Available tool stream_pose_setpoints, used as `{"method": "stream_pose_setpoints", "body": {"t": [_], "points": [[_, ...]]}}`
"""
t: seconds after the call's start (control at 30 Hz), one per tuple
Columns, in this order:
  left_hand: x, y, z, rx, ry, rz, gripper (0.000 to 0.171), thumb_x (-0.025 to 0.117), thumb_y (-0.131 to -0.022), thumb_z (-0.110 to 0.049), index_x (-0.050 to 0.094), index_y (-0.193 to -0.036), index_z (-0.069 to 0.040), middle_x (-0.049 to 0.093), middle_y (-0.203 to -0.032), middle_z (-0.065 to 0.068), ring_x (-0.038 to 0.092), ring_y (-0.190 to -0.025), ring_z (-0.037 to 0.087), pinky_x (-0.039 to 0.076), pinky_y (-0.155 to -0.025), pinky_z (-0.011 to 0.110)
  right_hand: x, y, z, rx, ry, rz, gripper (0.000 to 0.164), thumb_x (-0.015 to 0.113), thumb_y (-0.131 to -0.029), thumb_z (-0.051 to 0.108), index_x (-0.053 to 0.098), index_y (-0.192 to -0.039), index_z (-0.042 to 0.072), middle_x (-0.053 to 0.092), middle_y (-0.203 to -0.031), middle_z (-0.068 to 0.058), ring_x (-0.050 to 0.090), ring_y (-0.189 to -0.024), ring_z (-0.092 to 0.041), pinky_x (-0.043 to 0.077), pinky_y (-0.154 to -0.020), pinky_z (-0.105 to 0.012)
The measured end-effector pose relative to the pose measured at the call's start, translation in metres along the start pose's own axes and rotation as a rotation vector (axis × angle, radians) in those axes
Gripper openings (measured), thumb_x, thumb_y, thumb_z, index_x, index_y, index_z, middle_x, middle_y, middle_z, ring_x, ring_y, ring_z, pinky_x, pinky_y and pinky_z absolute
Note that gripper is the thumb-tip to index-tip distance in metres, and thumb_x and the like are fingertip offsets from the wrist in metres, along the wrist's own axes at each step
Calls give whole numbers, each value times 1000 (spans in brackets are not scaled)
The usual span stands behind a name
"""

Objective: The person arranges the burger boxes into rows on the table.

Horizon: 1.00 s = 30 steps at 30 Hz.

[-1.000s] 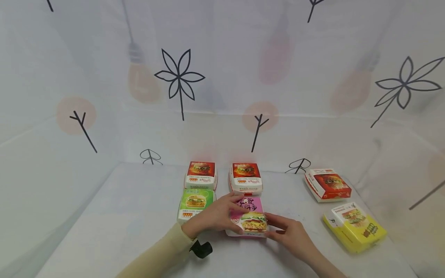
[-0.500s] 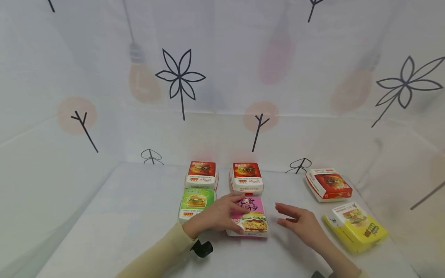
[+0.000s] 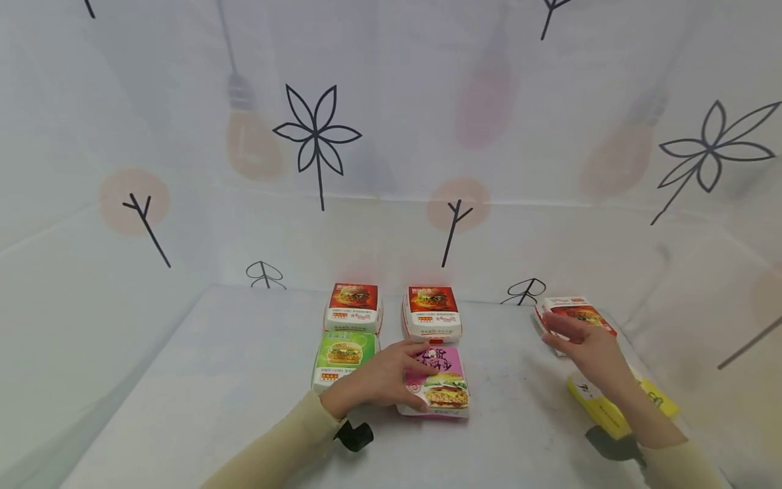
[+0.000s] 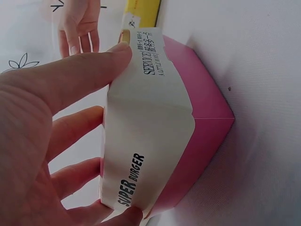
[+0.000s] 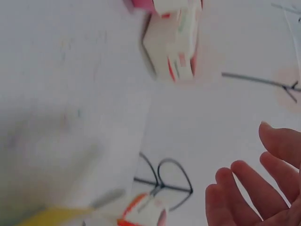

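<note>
Found directly beneath the fingers of the left hand (image 3: 387, 380): pink box (image 3: 449, 387), flat on the worktop (image 3: 214, 394). Noted there: thumb at the near edge, other fingers spread over the top, clamped across the box. Legible in the left wrist view: "SUPER BURGER" on the white flank.

Noted at the right hand (image 3: 589, 350): raised, fingers lightly bent and parted from the thumb, holding nothing. Seen in the right wrist view as free of contact with any box.

Judged decisive: direction from the right fingers to the right red box (image 3: 583, 314). Partly covered by those fingers in the head view, apparently below and just beyond them; far nearer to the right hand than to the left. Roughly square, hence without clear long axis; edges askew to the boxes further left. Cannot tell height of fingers above it.

Recorded on the near side of the right fingers: yellow box (image 3: 605, 413), partly hidden by the forearm (image 3: 654, 421).

Recorded just beyond the left fingers: middle red box (image 3: 431, 309). To their left: green box (image 3: 345, 356), partly covered by the hand, with left red box (image 3: 353, 305) just behind.
</note>
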<state>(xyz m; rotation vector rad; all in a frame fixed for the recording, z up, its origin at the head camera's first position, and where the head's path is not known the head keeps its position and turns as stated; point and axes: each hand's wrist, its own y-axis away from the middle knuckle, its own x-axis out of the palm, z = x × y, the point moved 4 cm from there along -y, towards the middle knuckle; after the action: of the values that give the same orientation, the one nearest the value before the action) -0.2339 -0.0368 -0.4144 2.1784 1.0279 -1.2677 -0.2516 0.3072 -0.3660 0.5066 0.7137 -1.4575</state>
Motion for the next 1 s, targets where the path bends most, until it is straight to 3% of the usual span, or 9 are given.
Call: {"method": "stream_pose_setpoints", "body": {"t": [0.17,0.23,0.33,0.4,0.47,0.77,1.0], "points": [[-1,0,0,-12,10,4,62,85,-75,-48,66,-133,-32,37,-157,-4,29,-145,21,35,-112,45,-24,-16,-19,45,20,3,67,61,-96,49,49,-146,7,54,-141,-22,50,-124,-41,49,-68,-19],[-2,1,0,-17,13,4,62,85,-76,-47,66,-133,-32,37,-157,-4,30,-144,20,36,-112,44,-31,-24,-29,55,9,9,69,59,-97,50,46,-148,4,51,-143,-24,46,-127,-44,51,-81,-26],[-4,1,-1,-5,-4,-1,63,85,-75,-47,66,-133,-30,38,-156,-3,31,-144,20,36,-112,42,-40,-38,-47,85,-12,2,71,57,-98,50,43,-149,2,48,-144,-27,41,-131,-47,49,-94,-49],[-5,1,-1,4,-15,-4,64,85,-75,-47,66,-133,-29,39,-156,-3,31,-144,20,36,-112,41,-47,-46,-60,113,-19,-7,72,56,-99,50,41,-150,1,45,-145,-29,38,-132,-51,42,-94,-64],[-5,0,-2,8,-19,-4,64,85,-75,-47,66,-133,-29,39,-156,-2,31,-144,20,35,-112,41,-53,-53,-71,146,-13,-15,74,55,-99,51,39,-150,0,42,-146,-31,35,-133,-54,38,-95,-69],[-3,-1,-1,-26,7,5,63,85,-75,-47,66,-133,-32,38,-157,-5,31,-144,19,36,-112,43,-69,-74,-109,320,-1,32,78,53,-100,50,27,-155,1,24,-152,-38,24,-134,-61,34,-98,-73],[-1,-1,0,-11,-2,6,64,85,-75,-48,66,-133,-31,37,-157,-5,30,-145,19,35,-112,43,-68,-78,-124,426,9,221,90,63,-95,46,16,-156,0,11,-155,-38,12,-135,-65,28,-96,-78]]}}
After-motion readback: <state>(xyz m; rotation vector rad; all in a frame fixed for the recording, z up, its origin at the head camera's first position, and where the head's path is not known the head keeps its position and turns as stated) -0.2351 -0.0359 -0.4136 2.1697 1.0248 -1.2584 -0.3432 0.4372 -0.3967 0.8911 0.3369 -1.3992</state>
